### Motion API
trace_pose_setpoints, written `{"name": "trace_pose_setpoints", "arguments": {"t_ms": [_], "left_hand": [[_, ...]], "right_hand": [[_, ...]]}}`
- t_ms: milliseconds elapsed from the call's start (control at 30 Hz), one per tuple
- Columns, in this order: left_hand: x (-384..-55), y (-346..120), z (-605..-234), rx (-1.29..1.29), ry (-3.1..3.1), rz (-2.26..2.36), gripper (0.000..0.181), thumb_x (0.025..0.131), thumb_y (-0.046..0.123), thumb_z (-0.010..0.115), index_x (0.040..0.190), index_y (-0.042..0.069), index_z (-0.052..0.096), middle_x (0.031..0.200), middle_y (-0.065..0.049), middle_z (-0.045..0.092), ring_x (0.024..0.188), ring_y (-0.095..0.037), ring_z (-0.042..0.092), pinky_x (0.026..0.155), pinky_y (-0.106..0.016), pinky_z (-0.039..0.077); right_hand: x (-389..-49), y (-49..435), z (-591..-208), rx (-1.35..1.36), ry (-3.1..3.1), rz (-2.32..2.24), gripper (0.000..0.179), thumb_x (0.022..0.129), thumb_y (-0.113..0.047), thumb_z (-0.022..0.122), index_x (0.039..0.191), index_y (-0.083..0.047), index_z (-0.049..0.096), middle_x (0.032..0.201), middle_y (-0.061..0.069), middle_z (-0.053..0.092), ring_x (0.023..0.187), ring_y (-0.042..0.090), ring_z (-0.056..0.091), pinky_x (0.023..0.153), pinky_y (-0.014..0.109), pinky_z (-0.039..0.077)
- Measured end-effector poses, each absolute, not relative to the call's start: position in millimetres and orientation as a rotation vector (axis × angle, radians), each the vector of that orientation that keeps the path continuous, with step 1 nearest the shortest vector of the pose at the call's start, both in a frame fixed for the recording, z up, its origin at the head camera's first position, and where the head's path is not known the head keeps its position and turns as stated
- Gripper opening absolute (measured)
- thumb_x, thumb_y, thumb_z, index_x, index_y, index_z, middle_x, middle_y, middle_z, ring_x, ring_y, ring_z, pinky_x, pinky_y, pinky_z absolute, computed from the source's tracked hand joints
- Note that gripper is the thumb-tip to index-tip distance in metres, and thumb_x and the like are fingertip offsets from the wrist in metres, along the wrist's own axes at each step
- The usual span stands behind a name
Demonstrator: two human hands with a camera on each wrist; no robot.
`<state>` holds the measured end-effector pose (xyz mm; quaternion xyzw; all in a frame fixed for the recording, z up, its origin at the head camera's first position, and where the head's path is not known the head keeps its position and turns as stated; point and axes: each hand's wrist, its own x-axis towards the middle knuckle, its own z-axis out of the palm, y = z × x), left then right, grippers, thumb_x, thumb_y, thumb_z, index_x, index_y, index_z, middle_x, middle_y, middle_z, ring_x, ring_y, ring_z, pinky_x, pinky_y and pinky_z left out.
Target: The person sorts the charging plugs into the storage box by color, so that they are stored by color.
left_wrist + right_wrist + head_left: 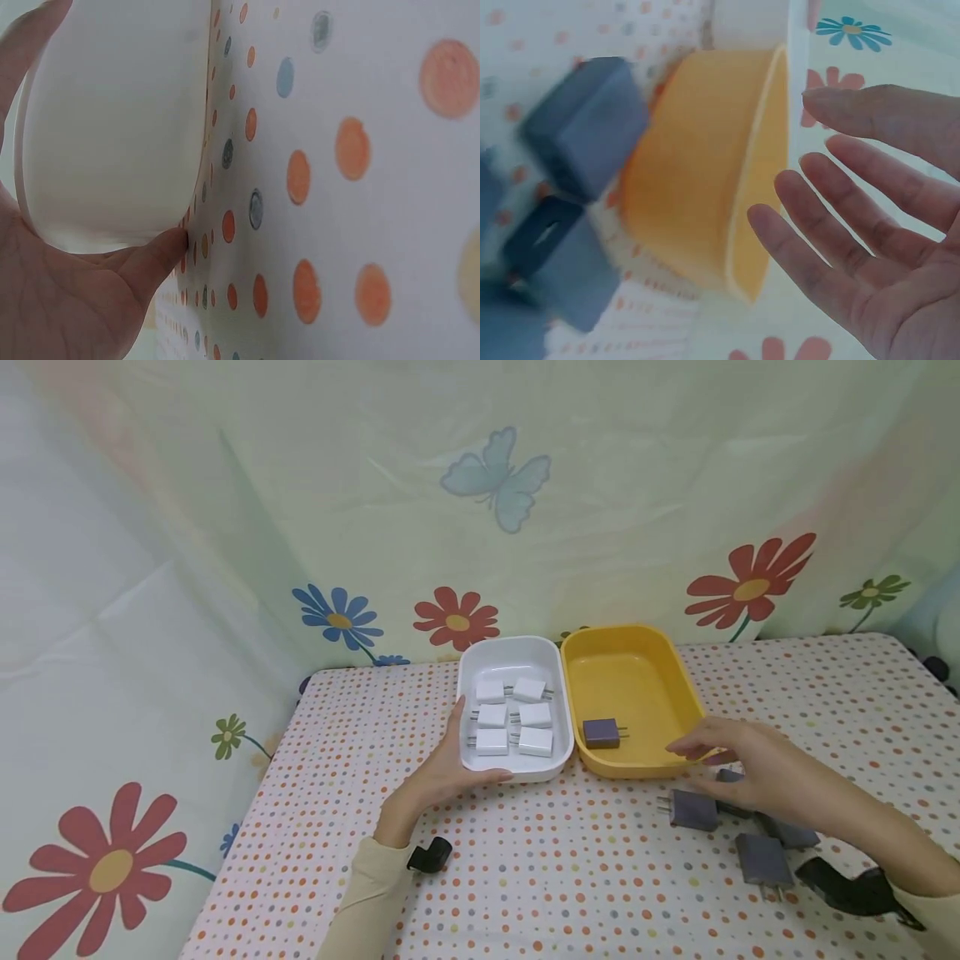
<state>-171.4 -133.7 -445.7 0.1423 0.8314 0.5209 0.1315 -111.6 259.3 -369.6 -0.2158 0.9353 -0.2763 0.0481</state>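
Observation:
My left hand (442, 767) holds the near left corner of a white tray (512, 647), thumb along the front wall and fingers along the left side. The left wrist view shows the tray's outer wall (112, 142) between thumb and fingers. Several white charger plugs (491, 742) lie in it in two columns. Beside it, a yellow tray (637, 685) holds one dark purple-grey charger plug (602, 733) near its front left. My right hand (738, 760) hovers at the yellow tray's near right corner with nothing in it, its fingers (832, 180) spread apart.
Several dark charger plugs (763, 860) lie loose on the dotted tablecloth (570, 877) under and in front of the right hand, one (693, 810) just before the yellow tray. A flowered curtain (600, 527) hangs behind the trays.

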Motion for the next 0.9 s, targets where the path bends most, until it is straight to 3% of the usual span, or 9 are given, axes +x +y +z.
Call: {"name": "trace_pose_setpoints", "arguments": {"t_ms": [200,333,567,900], "left_hand": [[-172.9,-132.7,-445.4,0.441,2.403,1.54,0.136,0.079,0.025,0.094,0.168,0.021,-0.01,0.171,-0.007,0.023,0.152,-0.026,0.032,0.121,-0.055,0.029],[-172.9,-132.3,-445.7,0.459,2.386,1.551,0.135,0.08,0.024,0.094,0.168,0.021,-0.01,0.17,-0.007,0.023,0.152,-0.027,0.032,0.121,-0.055,0.029],[-170.6,-132.6,-446.2,0.446,2.392,1.541,0.135,0.08,0.023,0.094,0.168,0.023,-0.009,0.171,-0.006,0.023,0.153,-0.026,0.03,0.121,-0.056,0.028],[-172.1,-133.4,-446.2,0.427,2.414,1.503,0.138,0.079,0.029,0.094,0.168,0.022,-0.011,0.172,-0.006,0.019,0.154,-0.025,0.028,0.122,-0.054,0.027]], "right_hand": [[-95.7,276.3,-389.3,-0.676,2.845,-0.82,0.046,0.071,-0.003,0.095,0.112,-0.002,0.075,0.101,0.0,0.07,0.086,0.018,0.07,0.072,0.035,0.062],[-91.0,278.1,-404.5,-0.671,2.843,-0.81,0.048,0.07,-0.004,0.095,0.114,-0.005,0.077,0.107,0.004,0.071,0.085,0.013,0.067,0.071,0.031,0.059],[-89.4,266.6,-419.0,-0.595,2.868,-0.675,0.054,0.07,-0.005,0.096,0.12,-0.004,0.076,0.121,0.019,0.067,0.108,0.04,0.067,0.085,0.053,0.058],[-94.3,253.6,-421.2,-0.571,2.871,-0.571,0.052,0.069,0.001,0.095,0.117,0.004,0.075,0.119,0.025,0.067,0.11,0.047,0.065,0.086,0.057,0.057]]}}
